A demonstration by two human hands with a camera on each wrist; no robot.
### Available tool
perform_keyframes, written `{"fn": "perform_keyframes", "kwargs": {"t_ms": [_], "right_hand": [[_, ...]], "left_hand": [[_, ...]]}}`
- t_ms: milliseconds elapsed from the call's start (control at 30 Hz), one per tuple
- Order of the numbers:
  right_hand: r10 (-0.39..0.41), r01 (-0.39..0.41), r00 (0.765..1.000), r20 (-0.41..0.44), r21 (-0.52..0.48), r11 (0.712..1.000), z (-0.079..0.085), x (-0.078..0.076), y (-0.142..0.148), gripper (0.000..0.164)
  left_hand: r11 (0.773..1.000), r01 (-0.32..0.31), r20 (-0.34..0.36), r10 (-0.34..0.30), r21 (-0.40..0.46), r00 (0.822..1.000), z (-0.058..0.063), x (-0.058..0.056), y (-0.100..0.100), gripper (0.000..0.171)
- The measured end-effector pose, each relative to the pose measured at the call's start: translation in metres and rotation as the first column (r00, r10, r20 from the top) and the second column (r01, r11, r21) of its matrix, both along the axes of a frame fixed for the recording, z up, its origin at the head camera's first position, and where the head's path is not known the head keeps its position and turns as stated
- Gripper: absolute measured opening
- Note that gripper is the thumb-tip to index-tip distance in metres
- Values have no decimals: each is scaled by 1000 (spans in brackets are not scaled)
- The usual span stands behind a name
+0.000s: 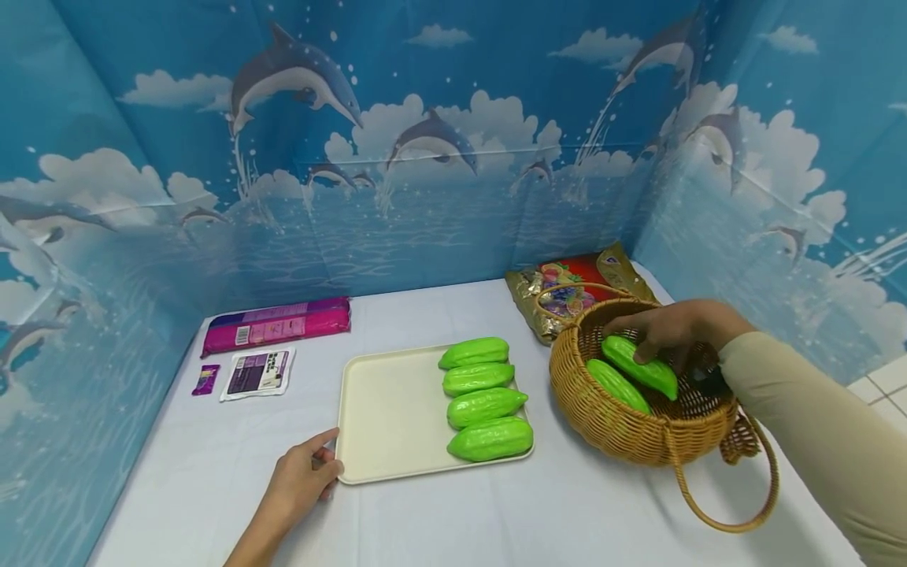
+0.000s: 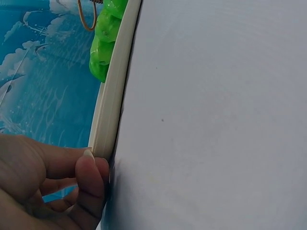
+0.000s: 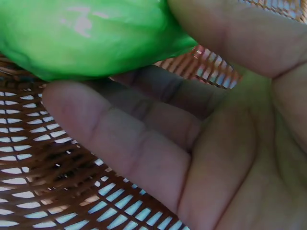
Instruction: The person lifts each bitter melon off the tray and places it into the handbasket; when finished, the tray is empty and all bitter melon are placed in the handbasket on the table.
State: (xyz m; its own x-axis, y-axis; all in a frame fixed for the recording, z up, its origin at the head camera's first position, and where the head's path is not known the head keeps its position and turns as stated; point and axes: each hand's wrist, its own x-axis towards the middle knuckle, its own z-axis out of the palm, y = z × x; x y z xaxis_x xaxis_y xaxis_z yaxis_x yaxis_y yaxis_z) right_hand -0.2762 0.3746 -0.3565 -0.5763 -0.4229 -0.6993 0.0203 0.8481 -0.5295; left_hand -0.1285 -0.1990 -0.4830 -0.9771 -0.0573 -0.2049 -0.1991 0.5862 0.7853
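A cream rectangular tray lies on the white table, with several glossy green bitter melons lined up along its right side. At the tray's near left corner my left hand pinches the rim between thumb and fingers, seen close in the left wrist view. On the right stands a brown wicker basket. Reaching inside it, my right hand grips a bitter melon, thumb on one side and fingers under the other in the right wrist view. A second bitter melon rests beside it in the basket.
Behind the basket lies a gold and red fruit-print bag. Pink and purple packs, a white-edged sachet and a small purple packet lie at the back left. A basket handle hangs out to the near side. Dolphin-print curtains enclose the table.
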Motion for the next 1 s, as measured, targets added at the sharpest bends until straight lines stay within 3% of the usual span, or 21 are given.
{"fn": "perform_keyframes", "kwargs": {"t_ms": [67,167,433,633,867,1000], "right_hand": [[42,-41,999,-21,36,999,-3,0,-1,72],[31,-30,999,-19,49,998,-9,1,0,74],[-115,115,993,35,-8,993,-24,6,3,73],[-116,117,992,43,-19,993,-24,5,4,76],[-170,173,984,59,-34,984,-25,7,2,79],[-124,125,992,19,-31,992,-21,6,-1,82]], "left_hand": [[1000,1,-5,-1,-4,1000,1,0,0,56],[1000,3,-10,-3,-5,1000,1,0,1,55],[1000,1,-11,-1,-7,1000,3,0,1,55],[1000,0,-12,0,4,1000,2,0,1,55],[1000,-2,-1,2,5,1000,1,2,1,55],[1000,-1,-7,1,13,1000,1,2,2,55]]}}
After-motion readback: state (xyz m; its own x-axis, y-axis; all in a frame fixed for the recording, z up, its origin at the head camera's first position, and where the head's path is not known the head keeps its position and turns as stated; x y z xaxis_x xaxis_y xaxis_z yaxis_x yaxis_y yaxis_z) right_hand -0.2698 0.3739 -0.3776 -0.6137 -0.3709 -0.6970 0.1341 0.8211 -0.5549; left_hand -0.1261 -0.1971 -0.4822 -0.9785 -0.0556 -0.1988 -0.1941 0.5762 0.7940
